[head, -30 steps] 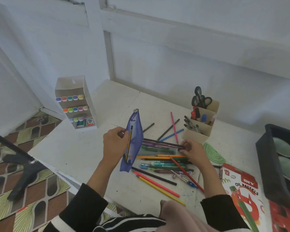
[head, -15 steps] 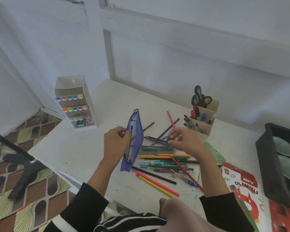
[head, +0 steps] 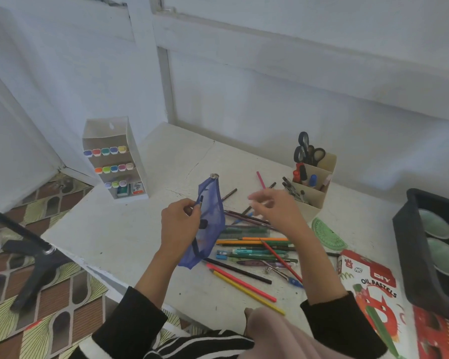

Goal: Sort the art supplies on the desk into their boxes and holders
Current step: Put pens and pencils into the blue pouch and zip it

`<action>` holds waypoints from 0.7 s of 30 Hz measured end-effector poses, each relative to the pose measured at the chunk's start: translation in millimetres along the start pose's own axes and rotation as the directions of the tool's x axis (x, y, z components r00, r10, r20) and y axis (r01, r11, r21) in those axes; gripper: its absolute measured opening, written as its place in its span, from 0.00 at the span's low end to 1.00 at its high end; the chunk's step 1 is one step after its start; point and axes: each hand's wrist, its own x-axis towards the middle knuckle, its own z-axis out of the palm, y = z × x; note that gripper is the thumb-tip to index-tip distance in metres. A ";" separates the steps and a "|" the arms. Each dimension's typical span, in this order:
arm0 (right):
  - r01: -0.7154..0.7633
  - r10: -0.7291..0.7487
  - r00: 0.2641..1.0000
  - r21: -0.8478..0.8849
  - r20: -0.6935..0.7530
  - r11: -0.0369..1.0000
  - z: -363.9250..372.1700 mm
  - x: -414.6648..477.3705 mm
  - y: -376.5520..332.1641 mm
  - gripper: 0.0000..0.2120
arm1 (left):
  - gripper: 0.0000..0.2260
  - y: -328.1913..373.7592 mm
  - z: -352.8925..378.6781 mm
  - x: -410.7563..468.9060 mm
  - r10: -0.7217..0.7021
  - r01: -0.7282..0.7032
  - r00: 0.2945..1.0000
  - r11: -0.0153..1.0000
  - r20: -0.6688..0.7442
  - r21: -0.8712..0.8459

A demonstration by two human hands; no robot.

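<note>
My left hand [head: 179, 224] grips the open edge of a blue mesh pencil pouch [head: 213, 203] and holds it upright above the white desk [head: 114, 237]; a dark pencil [head: 200, 200] stands inside along the opening. My right hand [head: 278, 211] hovers, motion-blurred, just right of the pouch with loosely spread fingers and nothing visible in them. Beneath it two dark pencils [head: 246, 218] lie atop a loose pile of coloured pencils and pens [head: 254, 248].
A beige pen holder [head: 314, 195] with scissors stands behind my right hand. A white marker rack [head: 114, 161] is at the back left. A green protractor [head: 327, 234], an oil pastels box [head: 373, 288] and a black tray [head: 410, 255] sit right. A tripod [head: 31, 255] stands left of the desk.
My right hand picked dark pencils out of the pile, carried them toward the pouch, and now hovers higher with fingers spread. The left hand and pouch stayed in place.
</note>
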 end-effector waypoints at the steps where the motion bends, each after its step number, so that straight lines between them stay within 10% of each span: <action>1: -0.072 0.073 0.997 -0.081 0.012 0.994 -10.8 -1.0 13.0 0.05 | 0.08 -0.5 0.6 -0.1 -0.002 0.002 1.000 1.000 0.002 -0.004; 6: -0.414 0.401 0.908 -0.403 -0.121 0.816 -53.1 -7.1 92.0 0.08 | 0.09 0.1 4.8 -1.2 0.009 -0.009 1.000 1.000 0.010 -0.027; 21: -0.663 0.500 0.749 -0.468 -0.435 0.585 -50.0 -8.2 168.6 0.23 | 0.08 4.1 7.0 -1.4 0.021 -0.021 1.000 1.000 0.010 -0.017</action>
